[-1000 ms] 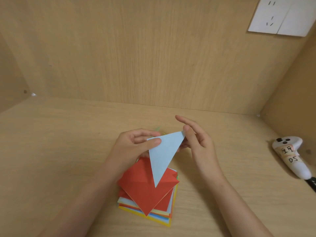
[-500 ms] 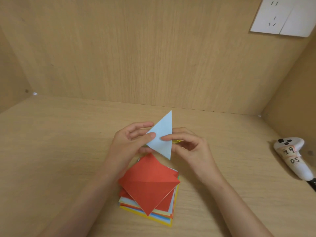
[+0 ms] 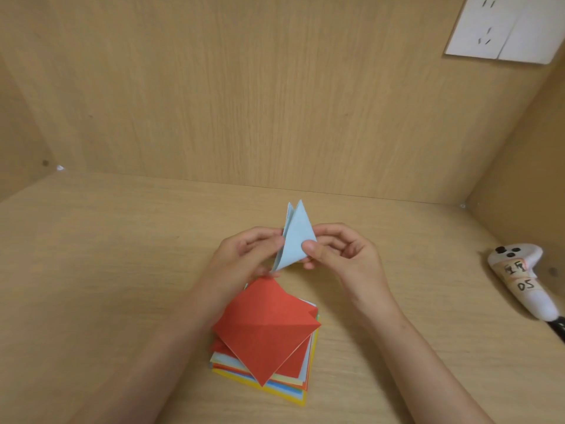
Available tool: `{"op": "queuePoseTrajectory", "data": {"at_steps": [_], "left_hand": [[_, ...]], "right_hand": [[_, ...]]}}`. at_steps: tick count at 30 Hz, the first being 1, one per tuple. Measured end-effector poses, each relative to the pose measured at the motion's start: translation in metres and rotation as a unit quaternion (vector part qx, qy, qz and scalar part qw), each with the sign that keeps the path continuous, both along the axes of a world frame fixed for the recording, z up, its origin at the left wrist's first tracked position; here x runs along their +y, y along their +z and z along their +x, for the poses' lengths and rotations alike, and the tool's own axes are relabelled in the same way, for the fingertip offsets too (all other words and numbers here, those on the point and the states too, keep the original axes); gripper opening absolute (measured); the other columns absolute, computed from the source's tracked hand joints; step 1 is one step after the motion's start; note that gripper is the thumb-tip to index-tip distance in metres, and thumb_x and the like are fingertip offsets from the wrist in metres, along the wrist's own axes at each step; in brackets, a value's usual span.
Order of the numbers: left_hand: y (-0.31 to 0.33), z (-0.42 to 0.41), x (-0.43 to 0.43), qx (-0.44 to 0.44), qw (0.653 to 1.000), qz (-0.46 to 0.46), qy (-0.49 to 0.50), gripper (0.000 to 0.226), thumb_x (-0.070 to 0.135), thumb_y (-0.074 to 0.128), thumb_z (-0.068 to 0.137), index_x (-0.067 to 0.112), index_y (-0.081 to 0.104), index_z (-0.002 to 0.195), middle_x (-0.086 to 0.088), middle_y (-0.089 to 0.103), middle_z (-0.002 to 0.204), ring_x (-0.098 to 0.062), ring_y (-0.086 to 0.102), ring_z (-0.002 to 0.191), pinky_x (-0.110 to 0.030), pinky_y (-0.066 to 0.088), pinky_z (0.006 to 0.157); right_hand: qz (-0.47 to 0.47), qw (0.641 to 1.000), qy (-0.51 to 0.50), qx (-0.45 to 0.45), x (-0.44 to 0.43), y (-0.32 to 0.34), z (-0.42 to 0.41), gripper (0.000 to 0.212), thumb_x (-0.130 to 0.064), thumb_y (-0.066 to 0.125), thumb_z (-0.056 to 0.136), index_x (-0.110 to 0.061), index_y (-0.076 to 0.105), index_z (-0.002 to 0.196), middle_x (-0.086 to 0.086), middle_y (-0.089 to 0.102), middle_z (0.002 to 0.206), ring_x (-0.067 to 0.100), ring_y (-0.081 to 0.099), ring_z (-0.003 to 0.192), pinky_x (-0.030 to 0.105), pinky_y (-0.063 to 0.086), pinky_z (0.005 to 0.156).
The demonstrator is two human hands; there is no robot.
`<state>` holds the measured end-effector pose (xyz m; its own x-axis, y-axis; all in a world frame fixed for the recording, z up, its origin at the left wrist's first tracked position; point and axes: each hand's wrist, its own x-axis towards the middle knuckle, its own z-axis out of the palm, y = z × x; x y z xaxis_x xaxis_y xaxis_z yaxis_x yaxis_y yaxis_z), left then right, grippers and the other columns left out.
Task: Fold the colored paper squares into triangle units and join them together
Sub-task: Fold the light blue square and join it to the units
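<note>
A light blue paper triangle (image 3: pixel 294 237) is held upright above the wooden desk, its tips pointing up and its layers slightly parted. My left hand (image 3: pixel 244 258) pinches its left edge. My right hand (image 3: pixel 342 252) pinches its right corner between thumb and fingers. Below my hands lies a stack of colored paper squares (image 3: pixel 293 381), topped by a creased red square (image 3: pixel 266 328) turned like a diamond.
A white controller (image 3: pixel 519 280) with a handwritten label lies at the right by the side wall. Wooden walls close the desk at the back and right. A white wall socket (image 3: pixel 501 29) sits at the upper right.
The blue triangle was turned from pointing down to standing upright and folded in half. My right hand shifted its pinch from the upper corner to the right side.
</note>
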<state>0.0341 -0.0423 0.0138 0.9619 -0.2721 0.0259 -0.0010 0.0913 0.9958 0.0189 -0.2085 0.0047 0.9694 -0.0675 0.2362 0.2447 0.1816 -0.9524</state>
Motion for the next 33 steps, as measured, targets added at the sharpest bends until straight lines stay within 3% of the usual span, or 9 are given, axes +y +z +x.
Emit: {"op": "queuePoseTrajectory", "data": {"at_steps": [4, 9, 15, 19, 27, 33], "left_hand": [[0.004, -0.001, 0.000, -0.006, 0.998, -0.047, 0.030, 0.025, 0.024, 0.053, 0.089, 0.010, 0.067, 0.105, -0.008, 0.073, 0.098, -0.012, 0.070, 0.088, -0.020, 0.055, 0.062], [0.003, 0.000, 0.002, -0.042, 0.996, -0.032, 0.072, 0.021, 0.005, 0.066, 0.081, 0.011, 0.068, 0.101, -0.008, 0.075, 0.089, -0.011, 0.071, 0.078, -0.023, 0.058, 0.065], [0.003, 0.000, 0.002, -0.072, 0.992, -0.050, 0.095, 0.016, -0.003, 0.065, 0.081, 0.008, 0.069, 0.093, -0.008, 0.075, 0.086, -0.015, 0.071, 0.079, -0.025, 0.058, 0.064], [0.004, -0.001, 0.001, -0.067, 0.991, -0.061, 0.098, 0.015, -0.004, 0.065, 0.081, 0.007, 0.069, 0.090, -0.008, 0.075, 0.083, -0.014, 0.071, 0.076, -0.023, 0.057, 0.061], [0.005, -0.003, -0.002, -0.057, 0.990, -0.079, 0.103, 0.011, -0.005, 0.065, 0.080, 0.005, 0.068, 0.085, -0.006, 0.075, 0.075, -0.012, 0.071, 0.070, -0.019, 0.055, 0.056], [0.004, -0.004, -0.002, -0.056, 0.988, -0.080, 0.122, 0.008, -0.002, 0.067, 0.079, 0.005, 0.069, 0.084, -0.008, 0.075, 0.078, -0.016, 0.072, 0.074, -0.021, 0.057, 0.061]], "right_hand": [[-0.034, 0.998, 0.047, 0.012, 0.002, -0.002, -0.002, 0.023, -0.002, 0.072, 0.069, -0.005, 0.065, 0.091, 0.004, 0.067, 0.063, 0.013, 0.061, 0.052, 0.020, 0.051, 0.060], [-0.066, 0.996, 0.054, 0.018, 0.005, -0.001, -0.004, 0.025, 0.010, 0.069, 0.075, -0.003, 0.063, 0.095, 0.006, 0.064, 0.061, 0.013, 0.059, 0.051, 0.019, 0.050, 0.059], [-0.033, 0.996, 0.034, 0.072, 0.008, 0.004, -0.008, 0.004, -0.006, 0.066, 0.083, -0.004, 0.069, 0.085, 0.012, 0.070, 0.068, 0.013, 0.062, 0.052, 0.018, 0.049, 0.052], [-0.035, 0.996, 0.030, 0.080, 0.008, 0.005, -0.009, 0.014, -0.009, 0.066, 0.083, 0.005, 0.068, 0.081, 0.012, 0.071, 0.067, 0.014, 0.065, 0.053, 0.020, 0.052, 0.053], [-0.038, 0.996, 0.004, 0.075, 0.008, 0.005, -0.008, 0.011, -0.005, 0.065, 0.083, 0.006, 0.068, 0.081, 0.008, 0.071, 0.062, 0.012, 0.064, 0.052, 0.020, 0.051, 0.051], [-0.018, 0.996, 0.004, 0.090, 0.011, 0.006, -0.010, 0.017, -0.009, 0.067, 0.083, 0.008, 0.068, 0.085, 0.014, 0.072, 0.069, 0.017, 0.066, 0.057, 0.022, 0.053, 0.056]]}}
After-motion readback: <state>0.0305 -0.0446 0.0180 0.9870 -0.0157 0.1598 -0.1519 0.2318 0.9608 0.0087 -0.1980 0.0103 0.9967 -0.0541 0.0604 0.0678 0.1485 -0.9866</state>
